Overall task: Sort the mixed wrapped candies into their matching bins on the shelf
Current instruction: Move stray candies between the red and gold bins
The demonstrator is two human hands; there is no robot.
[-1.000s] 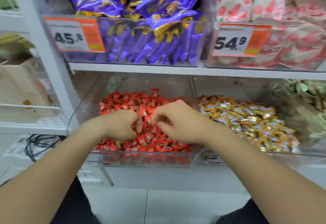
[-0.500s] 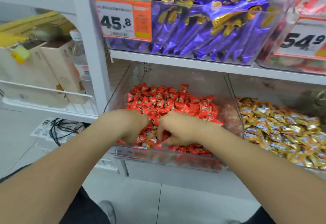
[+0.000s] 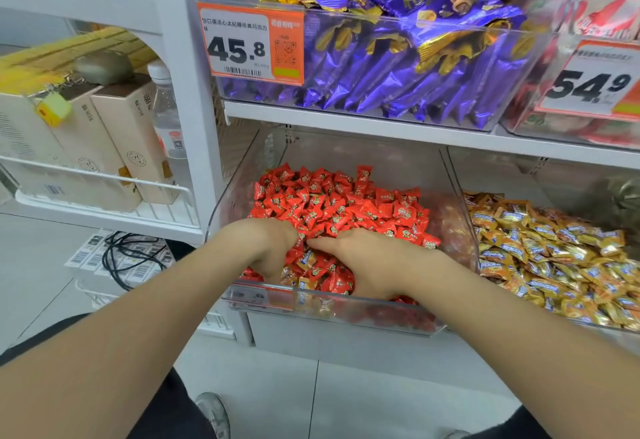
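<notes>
A clear bin [image 3: 346, 303] on the lower shelf holds a heap of red wrapped candies [image 3: 332, 203]. A few gold-and-blue candies [image 3: 307, 260] lie mixed in near its front wall, between my hands. My left hand [image 3: 266, 248] reaches into the front left of the heap with its fingers bent down among the candies and the tips hidden. My right hand [image 3: 367, 262] lies spread over the front middle of the heap, thumb pointing left, fingertips sunk in the wrappers. The neighbouring bin to the right holds gold-and-blue candies [image 3: 554, 258].
The shelf above carries a bin of purple wrapped bars [image 3: 398, 68] with a 45.8 price tag [image 3: 249, 47], and a red-and-white candy bin tagged 54.9 [image 3: 592, 85]. At left a wire rack holds cartons [image 3: 114, 141] and a water bottle [image 3: 168, 116]. Cables [image 3: 128, 255] lie on the floor.
Both hands have sunk lower into the front of the red candy heap, and the right hand has spread out. The view has shifted left and closer to the shelf.
</notes>
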